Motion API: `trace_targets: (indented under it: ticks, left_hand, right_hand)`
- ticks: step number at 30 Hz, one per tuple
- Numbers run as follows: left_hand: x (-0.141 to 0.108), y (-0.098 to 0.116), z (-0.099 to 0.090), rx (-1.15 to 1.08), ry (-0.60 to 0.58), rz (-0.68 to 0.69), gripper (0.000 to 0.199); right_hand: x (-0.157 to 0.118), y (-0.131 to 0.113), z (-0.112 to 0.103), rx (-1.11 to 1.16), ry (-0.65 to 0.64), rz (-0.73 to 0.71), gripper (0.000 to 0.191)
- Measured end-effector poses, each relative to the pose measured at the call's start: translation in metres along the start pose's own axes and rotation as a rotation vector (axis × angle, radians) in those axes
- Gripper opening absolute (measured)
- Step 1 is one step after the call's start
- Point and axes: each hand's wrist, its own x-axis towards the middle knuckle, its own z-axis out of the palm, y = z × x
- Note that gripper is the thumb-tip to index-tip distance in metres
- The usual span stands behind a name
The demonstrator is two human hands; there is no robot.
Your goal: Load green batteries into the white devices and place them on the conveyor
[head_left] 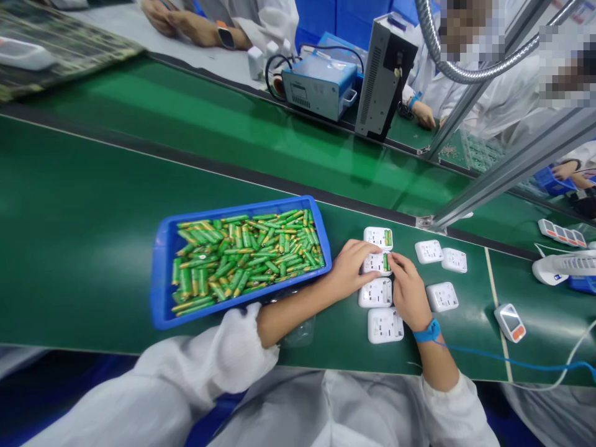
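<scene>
My left hand (pixel 350 270) grips the left edge of a white plastic device (pixel 372 264), the second from the top in a column of several. At that device's right side, the fingertips of my right hand (pixel 410 295) pinch together over a green battery (pixel 386 262) in its compartment. Just above lies another white device (pixel 374 236) with green batteries showing. Below my fingers are a third device (pixel 372 293) and a fourth device (pixel 384 326), their compartments without green batteries. Left of my hands stands a blue bin (pixel 161 273) heaped with green-and-gold batteries (pixel 242 254).
Three more white devices, including one (pixel 442 297), lie to the right. Beyond a pale line is a device with a screen (pixel 511 323). A blue cord (pixel 512 360) trails from my right wristband. Metal posts (pixel 493 167) rise behind; co-workers' hands (pixel 421 113) are across the bench.
</scene>
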Motion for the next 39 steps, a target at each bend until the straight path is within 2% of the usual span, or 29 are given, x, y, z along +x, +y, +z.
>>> trace_targets:
  ticks: [3, 9, 13, 17, 21, 25, 29, 31, 34, 37, 39]
  left_hand:
    - [-0.001, -0.001, 0.001, 0.014, 0.004, 0.026, 0.040]
    - [-0.005, -0.004, -0.001, 0.079, -0.026, 0.032, 0.045]
    - [-0.006, -0.004, -0.005, 0.106, -0.062, 0.099, 0.042]
    - [-0.006, 0.002, -0.008, 0.139, -0.072, 0.204, 0.037]
    - [-0.005, 0.005, -0.009, 0.181, -0.053, 0.259, 0.031]
    - [-0.002, 0.011, -0.008, 0.217, -0.055, 0.252, 0.030]
    - [0.006, 0.029, -0.017, 0.260, -0.042, 0.213, 0.037]
    - [0.018, 0.035, -0.027, 0.295, -0.073, 0.191, 0.040]
    - [0.046, 0.029, -0.041, 0.385, -0.239, 0.174, 0.043]
    - [0.078, 0.008, -0.043, 0.488, -0.405, 0.124, 0.053]
    - [0.094, -0.007, -0.040, 0.532, -0.480, 0.060, 0.057]
  right_hand:
    - [-0.006, 0.003, 0.004, -0.017, -0.007, 0.007, 0.069]
    - [0.001, -0.006, 0.007, 0.210, 0.132, 0.111, 0.045]
    - [0.005, -0.006, 0.015, 0.269, 0.193, 0.210, 0.050]
    - [0.008, -0.002, 0.015, 0.320, 0.179, 0.209, 0.042]
    - [0.009, 0.001, 0.008, 0.414, 0.117, 0.272, 0.036]
    - [0.010, 0.002, 0.004, 0.442, 0.107, 0.293, 0.027]
    - [0.002, 0.003, -0.003, 0.453, 0.134, 0.328, 0.020]
    - [-0.009, 0.005, -0.011, 0.432, 0.191, 0.336, 0.023]
    - [-0.033, 0.015, -0.036, 0.326, 0.381, 0.320, 0.030]
    - [-0.058, 0.042, -0.080, 0.120, 0.598, 0.307, 0.031]
    - [-0.072, 0.069, -0.115, -0.035, 0.675, 0.324, 0.028]
